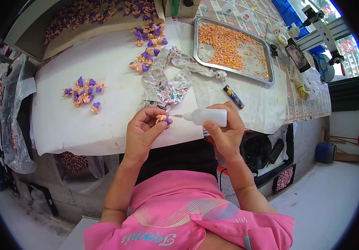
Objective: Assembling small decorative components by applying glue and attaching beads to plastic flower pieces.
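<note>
Between the thumb and fingers of my left hand [144, 130] is a small purple-and-peach plastic figurine [163, 119]. My right hand [228, 130] is wrapped round a white squeeze bottle [208, 117] lying nearly level. Its thin nozzle [177, 116] points left, and the tip is at or very close to the figurine; whether they touch I cannot tell. Just beyond both hands lies a crumpled floral cloth [168, 81]. A loose group of similar figurines [82, 92] rests on the white table covering [117, 121] to the left.
A metal tray [234, 71] of tiny orange pieces stands at the back right. Near it lies a dark blue-and-yellow tube [233, 96]. More figurines [148, 46] spread from a box [96, 25] at the back. A phone [297, 55] on a stand is at the far right.
</note>
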`<state>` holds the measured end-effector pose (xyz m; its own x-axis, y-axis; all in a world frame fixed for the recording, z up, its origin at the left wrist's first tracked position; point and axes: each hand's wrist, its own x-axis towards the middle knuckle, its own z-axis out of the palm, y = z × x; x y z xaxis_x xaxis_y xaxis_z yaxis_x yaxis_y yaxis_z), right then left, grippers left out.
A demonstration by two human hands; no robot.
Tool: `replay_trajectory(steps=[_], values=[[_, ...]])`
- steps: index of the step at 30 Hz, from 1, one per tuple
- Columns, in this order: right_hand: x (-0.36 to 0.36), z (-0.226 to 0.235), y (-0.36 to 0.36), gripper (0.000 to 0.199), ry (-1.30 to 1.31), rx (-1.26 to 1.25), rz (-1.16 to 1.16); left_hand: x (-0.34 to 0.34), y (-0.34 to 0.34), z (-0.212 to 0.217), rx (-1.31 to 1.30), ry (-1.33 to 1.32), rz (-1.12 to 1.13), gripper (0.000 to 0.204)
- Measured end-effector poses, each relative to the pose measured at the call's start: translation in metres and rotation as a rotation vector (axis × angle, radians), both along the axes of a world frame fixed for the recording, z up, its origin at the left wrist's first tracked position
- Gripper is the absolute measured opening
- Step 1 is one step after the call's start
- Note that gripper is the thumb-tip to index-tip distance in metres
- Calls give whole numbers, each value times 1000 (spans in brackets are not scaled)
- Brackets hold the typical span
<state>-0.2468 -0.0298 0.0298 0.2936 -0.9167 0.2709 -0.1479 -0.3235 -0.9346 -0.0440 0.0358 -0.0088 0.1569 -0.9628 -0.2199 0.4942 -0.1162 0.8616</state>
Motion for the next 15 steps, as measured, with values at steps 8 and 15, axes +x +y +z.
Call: replay_trajectory(steps=[8,15], values=[[3,-18,-34,24,220,35,-41,-15,-6,10,24,24,-10,22],[-9,-1,-59,23,334,84,24,-35,-10,25,51,22,-2,24]])
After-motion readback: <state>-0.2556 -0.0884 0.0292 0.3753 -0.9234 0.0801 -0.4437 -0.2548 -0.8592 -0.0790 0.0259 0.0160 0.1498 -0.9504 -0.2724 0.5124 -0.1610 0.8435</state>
